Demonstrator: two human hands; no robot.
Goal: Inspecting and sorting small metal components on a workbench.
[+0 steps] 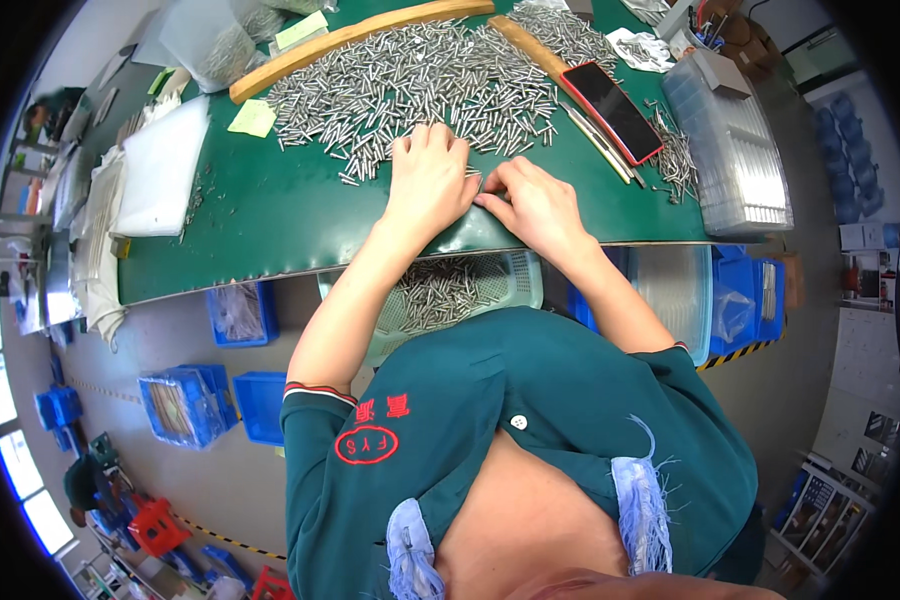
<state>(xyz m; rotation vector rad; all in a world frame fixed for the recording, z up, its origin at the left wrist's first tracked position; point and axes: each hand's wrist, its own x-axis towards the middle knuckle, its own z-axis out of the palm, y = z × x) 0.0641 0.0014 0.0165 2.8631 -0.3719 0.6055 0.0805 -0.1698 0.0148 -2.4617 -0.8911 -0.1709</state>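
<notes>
A wide pile of small metal pins point(400, 85) covers the far part of the green worktable point(260, 230). My left hand point(432, 175) rests at the near edge of this pile, its fingers bent down toward the tabletop. Pin ends show beside its thumb, and the hand seems closed on them. Just to the right, close to the left thumb, my right hand point(532, 205) has thumb and forefinger pinched together. Whatever lies in that pinch is too small to make out. Both hands are near the table's front edge.
Wooden strips point(360, 30) border the pile. At right are a red-edged phone point(612, 112), pen-like tools point(598, 145) and stacked clear trays point(730, 150). A green basket point(525, 280) of pins sits below the table edge. Blue bins point(185, 405) stand on the floor.
</notes>
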